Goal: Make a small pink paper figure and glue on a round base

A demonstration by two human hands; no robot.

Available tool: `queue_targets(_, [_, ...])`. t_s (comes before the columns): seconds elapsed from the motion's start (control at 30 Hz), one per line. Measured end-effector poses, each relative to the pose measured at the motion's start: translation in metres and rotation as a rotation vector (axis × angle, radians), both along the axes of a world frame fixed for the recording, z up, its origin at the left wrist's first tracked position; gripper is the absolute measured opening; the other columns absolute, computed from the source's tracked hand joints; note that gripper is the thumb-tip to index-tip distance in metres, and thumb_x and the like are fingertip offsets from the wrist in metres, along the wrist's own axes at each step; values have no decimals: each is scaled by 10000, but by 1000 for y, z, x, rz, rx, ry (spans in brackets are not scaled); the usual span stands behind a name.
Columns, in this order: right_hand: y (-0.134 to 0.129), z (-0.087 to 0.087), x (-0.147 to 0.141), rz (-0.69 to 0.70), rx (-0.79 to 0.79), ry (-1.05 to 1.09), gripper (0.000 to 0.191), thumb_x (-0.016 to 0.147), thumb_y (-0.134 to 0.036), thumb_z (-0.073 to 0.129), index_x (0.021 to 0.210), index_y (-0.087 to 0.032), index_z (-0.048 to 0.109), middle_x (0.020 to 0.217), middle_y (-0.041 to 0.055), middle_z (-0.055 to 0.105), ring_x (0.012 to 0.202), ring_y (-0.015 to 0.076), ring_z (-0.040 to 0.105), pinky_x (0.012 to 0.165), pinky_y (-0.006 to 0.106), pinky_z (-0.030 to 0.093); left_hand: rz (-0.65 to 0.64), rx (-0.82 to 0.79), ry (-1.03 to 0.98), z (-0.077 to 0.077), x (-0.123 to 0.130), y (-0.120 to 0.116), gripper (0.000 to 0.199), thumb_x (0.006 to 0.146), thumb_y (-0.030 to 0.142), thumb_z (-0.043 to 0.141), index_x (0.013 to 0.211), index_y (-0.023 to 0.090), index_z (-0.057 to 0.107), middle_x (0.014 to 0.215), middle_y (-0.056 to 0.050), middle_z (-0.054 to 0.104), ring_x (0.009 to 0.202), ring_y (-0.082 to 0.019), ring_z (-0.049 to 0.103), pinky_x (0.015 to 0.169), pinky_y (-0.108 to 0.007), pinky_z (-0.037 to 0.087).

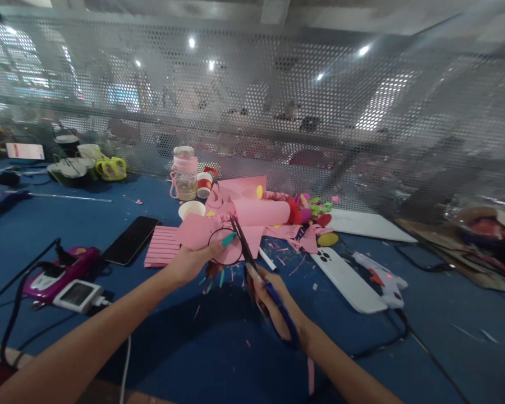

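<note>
Left hand (189, 264): in from the near edge, pinching a flat pink paper piece (191, 230), its teal-nailed thumb on top.
Right hand (273, 297): closed round the loops of long-bladed, blue-handled metal scissors (242, 238), tips aimed at the far edge of the broad blue tabletop (219, 365).
Pink paper piece: held up over the tabletop's middle, a thin black round outline (231, 255) on it, and the blades right beside that line! Whether they bite, I cannot tell.
Cut so far: plenty, by the look of it; ragged pink paper scraps (309, 238) lie right of the middle, and a smooth pink paper cylinder (263, 213) sits nearer the far edge.
Left to cut: the outline doesn't look freed from the surrounding paper, so I judge this round unfinished.
On the side: a black-striped pink paper sheet (162, 247), seemingly uncut, left of the middle; a white plastic glue gun (379, 275), red light glowing, towards the right edge.
</note>
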State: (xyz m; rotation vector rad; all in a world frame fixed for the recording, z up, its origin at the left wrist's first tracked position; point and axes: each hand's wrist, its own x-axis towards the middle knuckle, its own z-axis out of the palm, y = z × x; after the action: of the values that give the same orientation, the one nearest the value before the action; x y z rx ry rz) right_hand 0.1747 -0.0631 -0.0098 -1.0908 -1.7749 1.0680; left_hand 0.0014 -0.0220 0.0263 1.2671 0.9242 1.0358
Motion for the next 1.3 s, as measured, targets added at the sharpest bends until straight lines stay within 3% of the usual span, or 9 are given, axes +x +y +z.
queue_targets(0.27, [2,-3,1,35,-8,-9,480,836,-639,307,717,-187,416,501,-75,282,423,64,254,392,212,200,-143,31,35,-7,-7,3,420,641,493,618,453,124,549,382,-9,497,342,-81,450,374,-212,362])
queue_targets(0.67, [-1,4,-1,24,-72,2,506,792,-686,341,679,-196,399,508,-75,294,422,63,270,398,212,236,-147,49,46,-4,-7,1,429,650,516,597,459,132,585,355,-9,497,344,-94,436,391,-237,355])
queue_targets(1.03, [-2,5,0,8,-44,-20,540,798,-699,291,684,-187,420,517,-59,342,438,73,321,415,217,269,-192,102,38,-11,-11,4,452,696,534,557,510,125,605,409,-29,534,406,-112,473,472,-252,408])
queue_targets(1.3, [-2,3,-1,-7,-50,1,452,815,-614,382,698,-183,456,523,-56,339,441,76,313,425,219,258,-173,83,28,-7,-9,2,444,671,533,593,526,115,626,408,-33,541,393,-114,477,456,-249,414])
